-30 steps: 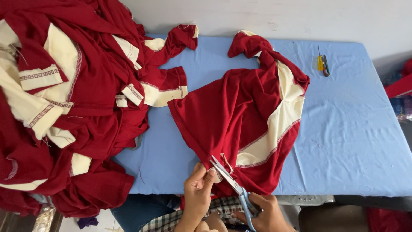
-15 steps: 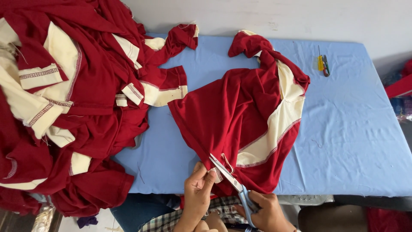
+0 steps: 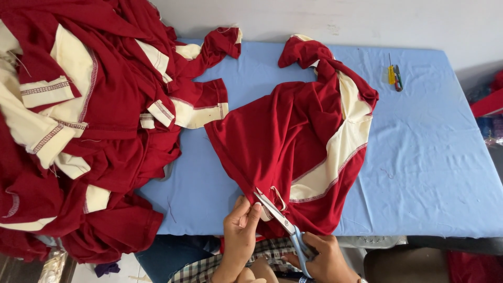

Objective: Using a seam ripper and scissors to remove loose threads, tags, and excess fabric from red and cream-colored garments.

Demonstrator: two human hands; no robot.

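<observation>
We see everything from one head-worn camera, looking steeply down on the blue-covered table [image 3: 435, 173] from its near edge and facing the pale wall [image 3: 335, 21] along the top of the frame. Our two hands sit close at the bottom centre, the table's far edge near the top.

- Left hand [image 3: 240, 230] shifted slightly, fingers crept further up the garment [image 3: 293, 152] edge.
- Scissors [image 3: 285, 225] in right hand [image 3: 324, 258] edged marginally toward the left fingers.
</observation>
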